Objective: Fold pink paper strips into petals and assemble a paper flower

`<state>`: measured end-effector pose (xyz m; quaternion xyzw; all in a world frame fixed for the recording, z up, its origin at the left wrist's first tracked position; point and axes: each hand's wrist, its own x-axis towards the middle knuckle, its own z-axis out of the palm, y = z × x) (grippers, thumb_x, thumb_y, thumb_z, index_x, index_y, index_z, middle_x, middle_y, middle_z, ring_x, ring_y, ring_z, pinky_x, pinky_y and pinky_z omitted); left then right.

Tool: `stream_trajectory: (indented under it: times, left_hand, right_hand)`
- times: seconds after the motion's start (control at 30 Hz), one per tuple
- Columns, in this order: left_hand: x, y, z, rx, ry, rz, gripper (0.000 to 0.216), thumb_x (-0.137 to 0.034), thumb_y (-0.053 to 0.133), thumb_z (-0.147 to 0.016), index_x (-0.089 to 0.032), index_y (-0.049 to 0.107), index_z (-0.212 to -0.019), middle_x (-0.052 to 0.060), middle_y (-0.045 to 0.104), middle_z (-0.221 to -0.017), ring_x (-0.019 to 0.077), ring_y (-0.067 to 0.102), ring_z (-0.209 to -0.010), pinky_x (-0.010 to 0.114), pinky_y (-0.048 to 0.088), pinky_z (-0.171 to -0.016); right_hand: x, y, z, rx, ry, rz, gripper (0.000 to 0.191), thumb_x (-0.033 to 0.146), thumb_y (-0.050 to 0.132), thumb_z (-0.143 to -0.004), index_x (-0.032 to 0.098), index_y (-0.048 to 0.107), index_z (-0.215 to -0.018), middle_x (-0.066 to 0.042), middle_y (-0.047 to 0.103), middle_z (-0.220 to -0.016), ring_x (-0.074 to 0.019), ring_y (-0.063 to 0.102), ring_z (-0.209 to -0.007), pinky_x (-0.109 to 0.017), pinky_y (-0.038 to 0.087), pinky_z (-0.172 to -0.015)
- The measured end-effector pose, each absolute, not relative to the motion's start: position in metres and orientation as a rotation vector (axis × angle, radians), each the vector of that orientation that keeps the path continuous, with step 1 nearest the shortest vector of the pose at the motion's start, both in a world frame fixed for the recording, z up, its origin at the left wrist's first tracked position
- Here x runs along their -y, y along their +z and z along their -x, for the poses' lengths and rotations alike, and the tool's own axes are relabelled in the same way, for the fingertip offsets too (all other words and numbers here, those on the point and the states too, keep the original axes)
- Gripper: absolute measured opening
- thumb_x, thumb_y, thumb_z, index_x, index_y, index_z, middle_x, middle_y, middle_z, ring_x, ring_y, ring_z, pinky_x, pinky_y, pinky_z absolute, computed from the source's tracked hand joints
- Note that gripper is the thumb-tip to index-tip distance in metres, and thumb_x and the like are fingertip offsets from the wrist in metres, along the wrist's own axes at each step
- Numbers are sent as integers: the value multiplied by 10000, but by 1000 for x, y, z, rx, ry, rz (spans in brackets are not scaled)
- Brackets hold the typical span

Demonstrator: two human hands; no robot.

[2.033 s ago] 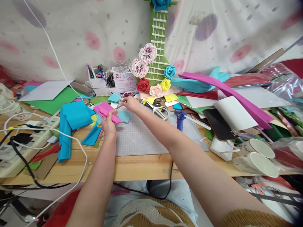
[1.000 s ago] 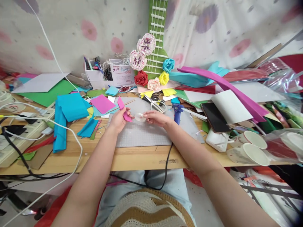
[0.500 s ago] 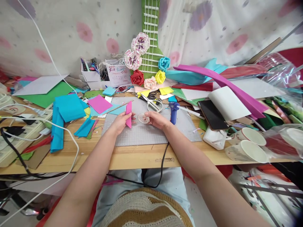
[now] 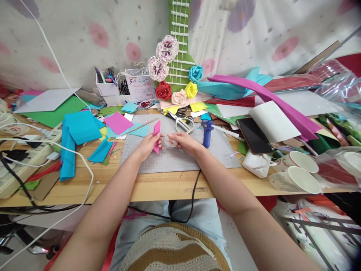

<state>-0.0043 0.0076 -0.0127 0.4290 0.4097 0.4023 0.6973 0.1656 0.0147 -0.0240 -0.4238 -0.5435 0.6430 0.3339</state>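
My left hand pinches a narrow folded piece of bright pink paper, held upright over the grey cutting mat. Close beside it, my right hand grips what looks like a small roll of clear tape, with reddish marks in its middle. The fingertips of both hands are near each other at the roll; whether a strip of tape runs between them is too small to tell. Scissors with pale handles lie just beyond my hands. A blue glue gun rests right of my right hand.
Blue paper and a pink square lie to the left. Behind the mat stands a green guitar-like craft with paper flowers. On the right are a dark phone and paper cups. A black cord hangs over the table edge.
My left hand has moved slightly right with the pink paper, which now tilts. Its fingers have come closer to the roll, while my right hand has shifted slightly left.
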Motion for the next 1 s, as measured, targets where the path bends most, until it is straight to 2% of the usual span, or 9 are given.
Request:
stream_trajectory:
  times: [0.1,0.27,0.5,0.63,0.73,0.83,1.0]
  left_hand:
    - [-7,-13,5,-901,855,-1028,280,-353,680,-689,-141,596,-851,-73,402,-530,50,417,-459,244,505,-568]
    - [-9,-17,8,-946,780,-1101,240,-333,704,-657,-146,594,-759,-76,387,-466,43,365,-422,223,483,-542]
    - [-10,-13,12,-897,827,-1066,215,-288,700,-664,-149,571,-766,-80,394,-469,42,371,-423,219,470,-540]
    - [-13,-13,15,-890,869,-1037,229,-285,706,-652,-147,572,-777,-72,425,-509,38,373,-433,220,460,-542]
    - [-14,-12,16,-866,887,-1034,239,-282,710,-641,-148,558,-770,-74,418,-519,37,374,-448,217,458,-556]
    - [-14,-10,18,-836,890,-1051,254,-297,706,-644,-155,541,-774,-81,399,-513,37,372,-458,215,458,-573]
    - [-12,-9,18,-859,843,-1107,278,-315,703,-635,-162,530,-788,-96,379,-485,31,352,-444,206,450,-573]
  right_hand:
    - [-13,-22,-165,1445,1679,1146,479,609,627,-622,143,518,-616,52,437,-535,-40,324,-469,-206,170,-431]
    - [-14,-23,-166,1487,1688,1152,475,616,615,-629,145,553,-638,59,419,-522,-41,300,-459,-204,164,-428]
    - [-17,-23,-173,1542,1689,1052,387,508,647,-649,135,647,-752,72,350,-521,-45,274,-483,-188,180,-434]
    - [-16,-20,-174,1552,1713,985,318,431,648,-669,152,661,-822,55,455,-581,-47,332,-521,-185,233,-458]
    - [-14,-19,-175,1564,1682,950,279,377,644,-675,173,661,-865,23,577,-757,-57,409,-596,-186,297,-505]
    - [-14,-18,-178,1620,1603,932,277,348,639,-680,184,664,-901,5,616,-886,-83,479,-702,-200,360,-597]
    - [-14,-17,-184,1734,1561,848,303,369,648,-700,167,669,-925,-17,646,-928,-142,534,-860,-270,387,-805]
